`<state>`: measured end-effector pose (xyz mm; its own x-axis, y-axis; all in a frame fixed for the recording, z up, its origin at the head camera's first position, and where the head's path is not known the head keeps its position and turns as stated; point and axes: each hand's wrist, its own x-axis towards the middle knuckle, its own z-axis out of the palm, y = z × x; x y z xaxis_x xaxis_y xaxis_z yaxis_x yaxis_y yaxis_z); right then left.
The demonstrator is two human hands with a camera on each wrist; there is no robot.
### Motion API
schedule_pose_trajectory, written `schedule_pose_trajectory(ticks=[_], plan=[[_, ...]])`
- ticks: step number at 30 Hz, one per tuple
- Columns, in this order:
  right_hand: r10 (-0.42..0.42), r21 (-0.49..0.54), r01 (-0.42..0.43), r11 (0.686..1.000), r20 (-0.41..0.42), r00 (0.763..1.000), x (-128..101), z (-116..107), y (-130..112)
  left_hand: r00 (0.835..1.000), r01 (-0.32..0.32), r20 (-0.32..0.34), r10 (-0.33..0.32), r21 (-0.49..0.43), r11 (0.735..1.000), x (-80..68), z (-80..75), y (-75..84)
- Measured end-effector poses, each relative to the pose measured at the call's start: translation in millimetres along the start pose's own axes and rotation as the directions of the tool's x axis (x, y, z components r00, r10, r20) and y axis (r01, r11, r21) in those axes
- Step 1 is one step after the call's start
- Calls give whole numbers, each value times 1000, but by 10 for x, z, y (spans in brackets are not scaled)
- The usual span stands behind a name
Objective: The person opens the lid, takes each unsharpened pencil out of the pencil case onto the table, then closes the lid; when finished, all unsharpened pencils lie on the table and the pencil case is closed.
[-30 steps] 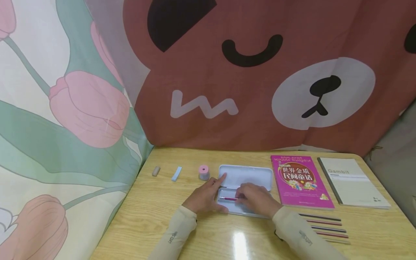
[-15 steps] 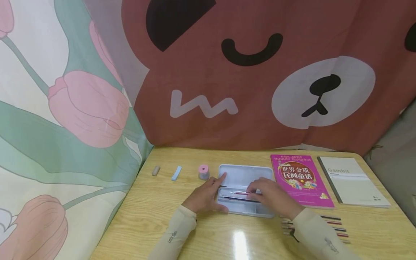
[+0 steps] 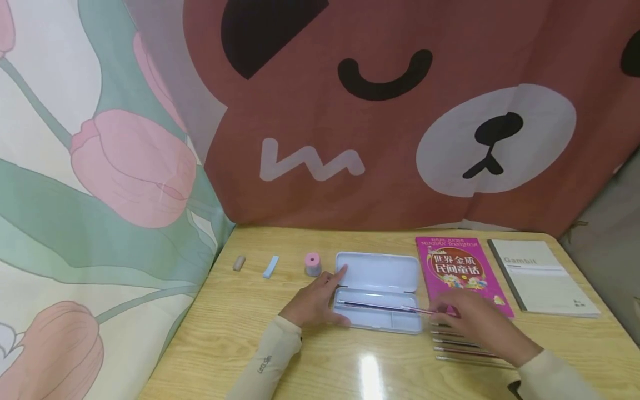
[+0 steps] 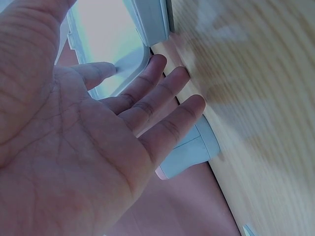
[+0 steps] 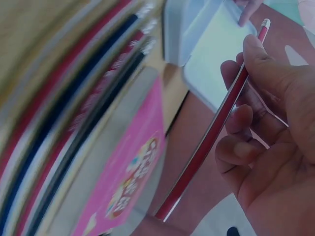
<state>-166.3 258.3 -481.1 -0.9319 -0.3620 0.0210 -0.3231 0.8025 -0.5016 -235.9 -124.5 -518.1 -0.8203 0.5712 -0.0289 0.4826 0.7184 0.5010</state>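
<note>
right hand [image 3: 475, 316]: pinching red pencil [image 5: 204, 141] (white-tipped) | left hand [image 3: 314, 303]: fingers straight, at left end of pencil case [image 3: 367, 319]

The notebook [image 3: 545, 278] reads “Gambit”, the pink book [image 3: 457, 269] “世界金质民间童话”.

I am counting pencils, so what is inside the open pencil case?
Inside the pencil case, one dark pencil lies lengthwise. The left hand hides the near left corner, and the red pencil in the right hand may hide the dark pencil's right end.
</note>
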Motion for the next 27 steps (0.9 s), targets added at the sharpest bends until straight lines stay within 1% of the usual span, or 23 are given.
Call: schedule_pose_trajectory(ticks=[4,8,11,14,17,18,21,24,26,27], plan=[[12,-34,-11,999,35,999,-203,-2,140,1000,-3,0,3,0,1000,10,1,-1],[66,-74,-60,995,80,995,-408,31,286,1000,0,3,0,2,1000,14,3,0],[113,-112,-98,989,135,984,-534,62,381,1000,9,7,-9,4,1000,8,4,2],[194,-132,-170,977,201,960,-606,107,435,1000,15,7,-15,-1,1000,-1,-2,2],[303,-137,-276,951,254,919,-662,154,452,1000,18,7,-18,-6,1000,-1,-3,0],[324,-135,-298,945,265,908,-675,165,453,1000,18,7,-18,-7,1000,0,-3,-1],[292,-129,-266,955,273,916,-729,190,489,1000,22,11,-22,-3,1000,12,6,-7],[282,-143,-251,957,272,920,-741,225,497,1000,15,11,-15,-3,1000,11,7,-6],[296,-165,-259,952,266,918,-737,262,489,1000,9,10,-9,-1,1000,6,2,1],[314,-169,-277,946,264,912,-733,279,474,1000,7,9,-7,-1,1000,2,-3,7]])
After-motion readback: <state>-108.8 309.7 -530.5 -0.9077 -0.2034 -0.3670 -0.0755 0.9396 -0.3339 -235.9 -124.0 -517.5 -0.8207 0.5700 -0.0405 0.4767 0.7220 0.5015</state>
